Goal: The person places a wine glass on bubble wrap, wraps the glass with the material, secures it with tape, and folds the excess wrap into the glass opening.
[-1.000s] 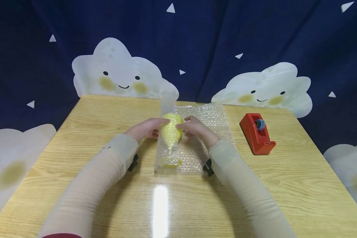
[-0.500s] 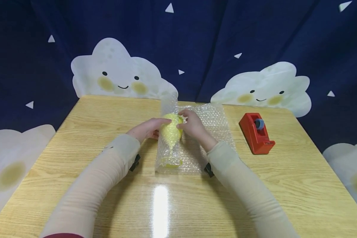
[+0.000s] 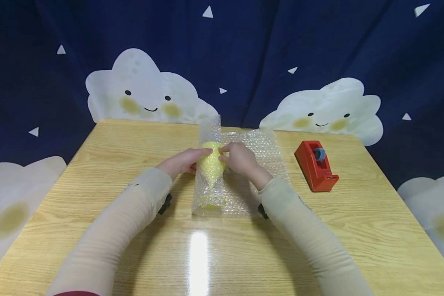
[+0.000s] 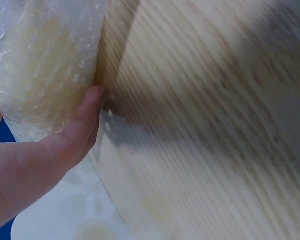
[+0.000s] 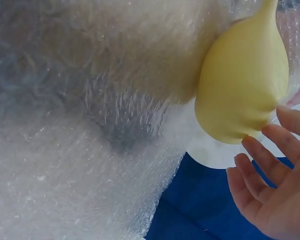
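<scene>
A yellow goblet (image 5: 242, 82) lies on its side, its bowl pointing away and its foot near the front. A flap of bubble wrap (image 3: 210, 129) is folded over it from the left. My left hand (image 3: 183, 159) grips the wrapped bowl, thumb on top and fingers along the left side. In the left wrist view the wrap (image 4: 40, 65) veils the bowl. Opposite, my right hand (image 3: 241, 159) pinches at the flap's edge, thumb and index finger close together. Its fingertips (image 5: 247, 142) reach the bowl's rim in the right wrist view, where the bowl's side shows bare.
More bubble wrap (image 3: 264, 152) spreads flat to the right of the goblet. Farther right on the wooden table (image 3: 159, 255) stands a red tape dispenser (image 3: 315, 166) with a blue-rimmed roll (image 3: 320, 154). A dark blue cloud-print curtain (image 3: 240, 49) hangs behind the table.
My right hand has moved slightly up and closed in on the bowl, its fingers drawing together at the flap's edge. My left hand stays in place.
</scene>
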### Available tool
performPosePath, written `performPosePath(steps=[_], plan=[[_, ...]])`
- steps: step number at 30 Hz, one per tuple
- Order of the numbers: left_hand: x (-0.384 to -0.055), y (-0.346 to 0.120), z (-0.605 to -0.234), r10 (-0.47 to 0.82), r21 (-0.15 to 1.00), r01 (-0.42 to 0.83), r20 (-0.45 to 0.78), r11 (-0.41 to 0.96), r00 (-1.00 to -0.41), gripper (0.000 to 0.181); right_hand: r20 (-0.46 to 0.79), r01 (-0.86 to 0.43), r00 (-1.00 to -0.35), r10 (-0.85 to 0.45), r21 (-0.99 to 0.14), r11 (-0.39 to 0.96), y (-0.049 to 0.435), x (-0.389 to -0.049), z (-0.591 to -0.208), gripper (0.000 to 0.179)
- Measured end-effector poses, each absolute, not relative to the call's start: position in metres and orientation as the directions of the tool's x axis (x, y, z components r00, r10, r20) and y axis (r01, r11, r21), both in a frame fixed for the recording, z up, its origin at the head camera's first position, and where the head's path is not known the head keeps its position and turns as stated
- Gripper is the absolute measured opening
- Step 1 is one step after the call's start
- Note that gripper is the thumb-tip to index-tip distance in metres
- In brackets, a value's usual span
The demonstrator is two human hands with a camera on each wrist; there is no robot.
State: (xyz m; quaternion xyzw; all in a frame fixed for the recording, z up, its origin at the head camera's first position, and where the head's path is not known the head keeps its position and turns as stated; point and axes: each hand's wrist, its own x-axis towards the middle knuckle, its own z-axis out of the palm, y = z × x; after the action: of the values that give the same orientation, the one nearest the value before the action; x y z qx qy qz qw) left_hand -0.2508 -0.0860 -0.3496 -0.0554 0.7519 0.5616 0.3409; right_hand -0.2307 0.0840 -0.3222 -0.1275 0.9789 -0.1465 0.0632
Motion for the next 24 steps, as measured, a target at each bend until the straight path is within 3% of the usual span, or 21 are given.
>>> performPosePath(steps=[9, 24], plan=[[-0.2479, -0.0911, -0.3505, 0.332, 0.815, -0.502, -0.578, 0.290, -0.746, 0.060, -0.105, -0.211, -0.961, -0.257, -0.324, 0.922, 0.0859, -0.2302, -0.3208, 0.036], [-0.2519, -0.0853, -0.3544, 0.340, 0.792, -0.520, -0.608, 0.319, -0.718, 0.060, -0.102, -0.214, -0.962, -0.255, -0.299, 0.930, 0.0902, -0.2286, -0.3184, 0.035]])
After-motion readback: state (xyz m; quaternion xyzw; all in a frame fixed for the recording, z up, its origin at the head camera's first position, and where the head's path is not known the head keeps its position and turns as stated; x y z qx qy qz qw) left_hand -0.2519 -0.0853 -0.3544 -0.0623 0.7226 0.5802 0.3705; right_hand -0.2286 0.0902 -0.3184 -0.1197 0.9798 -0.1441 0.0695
